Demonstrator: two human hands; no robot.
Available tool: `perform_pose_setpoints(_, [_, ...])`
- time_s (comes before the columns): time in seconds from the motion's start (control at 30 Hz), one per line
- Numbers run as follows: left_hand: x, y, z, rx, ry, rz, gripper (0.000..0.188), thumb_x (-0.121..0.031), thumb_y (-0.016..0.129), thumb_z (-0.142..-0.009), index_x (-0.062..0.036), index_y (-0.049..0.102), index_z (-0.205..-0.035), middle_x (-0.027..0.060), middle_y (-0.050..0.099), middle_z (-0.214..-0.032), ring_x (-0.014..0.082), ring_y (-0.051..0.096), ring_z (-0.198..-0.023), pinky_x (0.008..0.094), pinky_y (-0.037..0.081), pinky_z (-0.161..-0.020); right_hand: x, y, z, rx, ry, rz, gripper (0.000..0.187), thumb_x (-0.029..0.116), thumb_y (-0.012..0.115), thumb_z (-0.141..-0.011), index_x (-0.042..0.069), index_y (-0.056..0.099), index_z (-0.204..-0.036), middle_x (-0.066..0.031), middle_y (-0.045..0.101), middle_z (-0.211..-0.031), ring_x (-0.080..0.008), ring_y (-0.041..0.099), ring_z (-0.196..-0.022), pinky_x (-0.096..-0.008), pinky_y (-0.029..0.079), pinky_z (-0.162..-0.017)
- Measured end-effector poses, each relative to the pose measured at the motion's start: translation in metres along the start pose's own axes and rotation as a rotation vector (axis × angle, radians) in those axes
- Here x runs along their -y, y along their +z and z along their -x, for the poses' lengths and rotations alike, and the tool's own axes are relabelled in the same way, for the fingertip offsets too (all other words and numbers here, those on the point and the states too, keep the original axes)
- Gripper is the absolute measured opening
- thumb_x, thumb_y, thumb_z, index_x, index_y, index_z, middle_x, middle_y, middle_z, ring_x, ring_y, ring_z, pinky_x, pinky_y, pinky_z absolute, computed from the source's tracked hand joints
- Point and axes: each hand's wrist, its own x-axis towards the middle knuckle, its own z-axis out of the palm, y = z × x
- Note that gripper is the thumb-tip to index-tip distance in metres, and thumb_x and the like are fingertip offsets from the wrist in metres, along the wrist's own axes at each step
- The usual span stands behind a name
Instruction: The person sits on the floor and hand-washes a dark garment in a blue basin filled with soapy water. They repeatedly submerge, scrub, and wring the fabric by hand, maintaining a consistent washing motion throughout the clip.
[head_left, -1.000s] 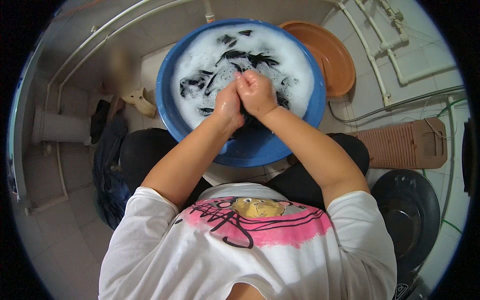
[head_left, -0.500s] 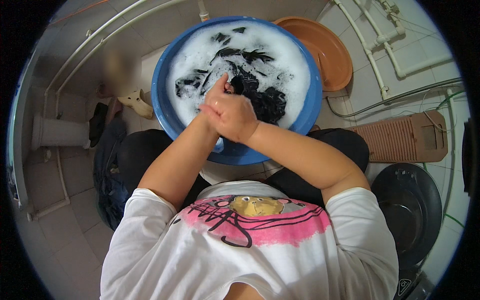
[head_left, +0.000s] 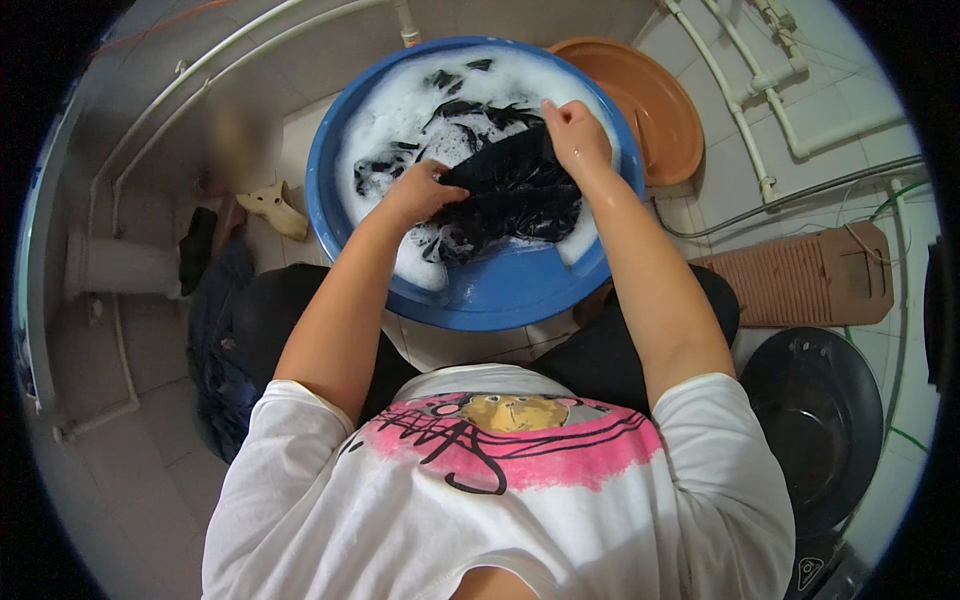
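Note:
A wet black garment (head_left: 510,190) is stretched between my two hands over a round blue tub (head_left: 480,312). My left hand (head_left: 425,190) pinches its left side, thumb and fingers closed on the cloth. At its upper right edge my right hand (head_left: 580,138) is closed round the fabric. The garment's lower part lies in the tub. White suds (head_left: 385,110) cover much of the water, and other dark cloth (head_left: 490,112) shows through them beyond the garment. How far the pieces run under the foam is hidden.
An orange-brown basin (head_left: 665,110) stands behind the tub at right. Further right lie a brown washboard (head_left: 790,275) and a black basin (head_left: 815,420). White pipes (head_left: 735,100) run along the walls. A cream clog (head_left: 275,208) sits on the floor at left, near dark clothing (head_left: 215,350).
My hands, pressed together before, have parted: the right moved up and right, the left slightly left. The black garment is now spread between them, and bare blue tub shows at the near side.

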Motion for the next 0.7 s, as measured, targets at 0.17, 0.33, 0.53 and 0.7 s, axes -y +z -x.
perform_pose_setpoints(0.17, [-0.003, 0.008, -0.003, -0.476, 0.046, 0.596, 0.029, -0.011, 0.064, -0.074, -0.0018, 0.047, -0.096, 0.0087, 0.056, -0.072, 0.0164, 0.053, -0.060, 0.0288, 0.043, -0.055, -0.026, 0.015, 0.009, 0.575, -0.329, 0.043, 0.077, 0.054, 0.066, -0.064, 0.012, 0.043, -0.124, -0.0166, 0.041, -0.126, -0.0316, 0.038, -0.119, -0.0402, 0.028, -0.099])
perform_pose_setpoints(0.33, [0.008, 0.028, -0.015, -0.625, 0.180, 0.505, 0.038, -0.019, 0.062, -0.078, -0.0027, 0.043, -0.106, 0.0134, 0.056, -0.081, 0.0204, 0.054, -0.072, 0.0303, 0.045, -0.065, -0.072, 0.032, -0.001, 0.608, -0.214, -0.088, 0.074, 0.041, 0.072, -0.064, 0.013, 0.042, -0.126, -0.0144, 0.044, -0.124, -0.0290, 0.040, -0.117, -0.0354, 0.034, -0.096])
perform_pose_setpoints(0.53, [0.004, 0.045, -0.005, -0.210, 0.023, 0.083, 0.049, -0.025, 0.068, -0.071, -0.0069, 0.045, -0.111, 0.0192, 0.058, -0.101, 0.0293, 0.058, -0.091, 0.0341, 0.045, -0.076, -0.101, 0.055, -0.002, 0.639, -0.065, 0.088, 0.051, 0.040, 0.068, -0.071, 0.006, 0.056, -0.108, -0.0149, 0.062, -0.083, -0.0259, 0.059, -0.083, -0.0356, 0.044, -0.075])
perform_pose_setpoints(0.7, [0.032, 0.048, -0.032, -0.342, 0.150, 0.605, 0.028, -0.011, 0.063, -0.075, -0.0061, 0.047, -0.097, 0.0061, 0.054, -0.082, 0.0174, 0.052, -0.073, 0.0283, 0.044, -0.067, -0.054, 0.050, 0.003, 0.448, -0.088, 0.442, 0.045, 0.036, 0.069, -0.068, 0.001, 0.059, -0.093, -0.0164, 0.059, -0.086, -0.0312, 0.057, -0.077, -0.0368, 0.046, -0.071])
